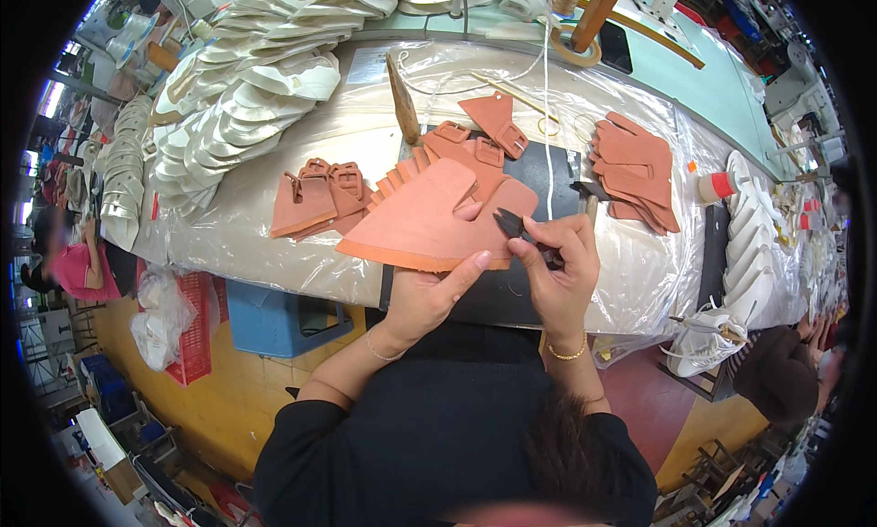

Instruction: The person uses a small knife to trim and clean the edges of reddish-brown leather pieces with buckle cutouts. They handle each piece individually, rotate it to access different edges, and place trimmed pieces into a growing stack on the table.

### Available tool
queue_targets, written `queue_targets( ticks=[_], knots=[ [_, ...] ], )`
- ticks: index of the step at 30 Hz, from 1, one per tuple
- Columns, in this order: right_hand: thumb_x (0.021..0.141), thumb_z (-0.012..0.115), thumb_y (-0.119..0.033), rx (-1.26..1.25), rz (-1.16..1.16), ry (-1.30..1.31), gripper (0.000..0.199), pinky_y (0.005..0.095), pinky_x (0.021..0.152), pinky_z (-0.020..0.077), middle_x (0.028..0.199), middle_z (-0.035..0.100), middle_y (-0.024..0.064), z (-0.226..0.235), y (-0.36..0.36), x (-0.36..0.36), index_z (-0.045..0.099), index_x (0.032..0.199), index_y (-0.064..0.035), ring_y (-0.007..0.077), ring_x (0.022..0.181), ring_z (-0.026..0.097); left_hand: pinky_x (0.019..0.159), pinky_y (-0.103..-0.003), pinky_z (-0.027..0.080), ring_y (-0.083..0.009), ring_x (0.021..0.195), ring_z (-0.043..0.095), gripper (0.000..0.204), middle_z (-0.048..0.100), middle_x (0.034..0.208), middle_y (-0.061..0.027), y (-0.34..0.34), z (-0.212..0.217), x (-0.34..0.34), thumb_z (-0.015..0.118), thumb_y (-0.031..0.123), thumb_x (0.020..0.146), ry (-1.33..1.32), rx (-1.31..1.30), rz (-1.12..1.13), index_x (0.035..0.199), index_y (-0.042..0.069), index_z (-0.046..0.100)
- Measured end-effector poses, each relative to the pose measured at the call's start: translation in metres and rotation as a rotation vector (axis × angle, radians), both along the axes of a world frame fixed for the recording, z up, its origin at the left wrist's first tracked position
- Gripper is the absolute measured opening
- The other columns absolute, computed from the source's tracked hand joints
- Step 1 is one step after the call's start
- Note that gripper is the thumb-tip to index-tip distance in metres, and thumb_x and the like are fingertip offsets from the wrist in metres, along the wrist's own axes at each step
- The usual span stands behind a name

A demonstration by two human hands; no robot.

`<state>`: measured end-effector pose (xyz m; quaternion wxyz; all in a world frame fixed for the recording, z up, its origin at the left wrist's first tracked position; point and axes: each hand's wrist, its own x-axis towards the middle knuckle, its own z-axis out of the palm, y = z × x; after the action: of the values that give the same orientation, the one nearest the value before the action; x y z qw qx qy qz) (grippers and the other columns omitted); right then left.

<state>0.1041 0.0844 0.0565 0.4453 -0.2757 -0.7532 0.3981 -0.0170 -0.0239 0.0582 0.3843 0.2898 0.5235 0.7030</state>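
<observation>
My left hand (425, 300) grips a large orange-brown shoe upper piece (416, 218) from below, thumb on its lower edge. A notch splits the piece near its right side. My right hand (565, 264) is closed around black thread snips (509, 223), whose blades lie at the piece's right part. Just beyond, a fanned stack of like pieces with buckle straps (470, 151) rests on a black board (541, 173). To the left sits a smaller buckled group (315, 200); at the right is another orange-brown stack (637, 166).
Tall stacks of white shoe pieces (242, 102) fill the far left. A wooden-handled tool (403, 100) stands behind the work. White cord (548, 116), tape (585, 52) and a phone (617, 48) lie farther back. Below left are a blue stool (274, 324) and red crate (190, 335).
</observation>
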Motion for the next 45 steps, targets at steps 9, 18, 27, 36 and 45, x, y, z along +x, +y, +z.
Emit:
queue_targets(
  ticks=[9, 18, 27, 36, 45],
  knots=[
    [0.075, 0.079, -0.004, -0.004, 0.026, -0.029, 0.022, 0.0231, 0.059, 0.0422, 0.080, 0.055, 0.0043, 0.000, 0.003, 0.001, 0.070, 0.095, -0.0014, 0.0122, 0.069, 0.053, 0.090, -0.025, 0.047, -0.0125, 0.108, 0.056, 0.046, 0.056, 0.122, -0.0094, 0.000, 0.000, -0.003, 0.066, 0.003, 0.088, 0.003, -0.010, -0.025, 0.131, -0.004, 0.049],
    [0.074, 0.078, 0.000, 0.052, 0.003, -0.104, 0.020, 0.0244, 0.056, 0.0401, 0.074, 0.054, 0.0048, -0.008, 0.002, 0.001, 0.070, 0.092, -0.0017, 0.0147, 0.065, 0.049, 0.094, -0.028, 0.046, -0.0134, 0.109, 0.056, 0.044, 0.058, 0.122, -0.0078, -0.004, -0.006, -0.008, 0.066, 0.007, 0.089, 0.008, -0.084, 0.003, 0.130, 0.000, 0.051],
    [0.086, 0.071, -0.006, -0.277, -0.046, 0.013, 0.021, 0.0219, 0.064, 0.0405, 0.092, 0.044, 0.0031, -0.049, 0.029, 0.016, 0.061, 0.102, 0.0039, 0.0093, 0.075, 0.046, 0.105, -0.041, 0.038, -0.0345, 0.130, 0.045, 0.045, 0.046, 0.141, -0.0180, -0.054, -0.027, -0.116, 0.059, -0.003, 0.084, 1.063, 0.014, 0.547, 0.128, 0.007, 0.058],
    [0.085, 0.068, -0.009, 0.017, -0.105, -0.362, 0.026, 0.0311, 0.074, 0.0438, 0.093, 0.048, 0.0087, -0.087, 0.042, 0.010, 0.058, 0.106, 0.0033, 0.0208, 0.078, 0.048, 0.113, -0.051, 0.024, -0.0380, 0.142, 0.023, 0.075, 0.020, 0.156, -0.0177, -0.107, -0.103, -0.147, 0.051, -0.007, 0.079, 1.145, -1.057, 0.143, 0.146, 0.023, 0.037],
    [0.085, 0.065, -0.007, 0.202, -0.062, -0.536, 0.029, 0.0400, 0.096, 0.0412, 0.116, 0.055, 0.0162, -0.082, 0.041, -0.018, 0.060, 0.113, -0.0001, 0.0327, 0.111, 0.053, 0.095, -0.037, 0.044, -0.0284, 0.106, 0.058, 0.041, 0.052, 0.132, -0.0166, -0.100, -0.080, -0.178, 0.062, 0.013, 0.089, 0.585, -0.453, 0.568, 0.129, 0.007, 0.055]
  ],
)
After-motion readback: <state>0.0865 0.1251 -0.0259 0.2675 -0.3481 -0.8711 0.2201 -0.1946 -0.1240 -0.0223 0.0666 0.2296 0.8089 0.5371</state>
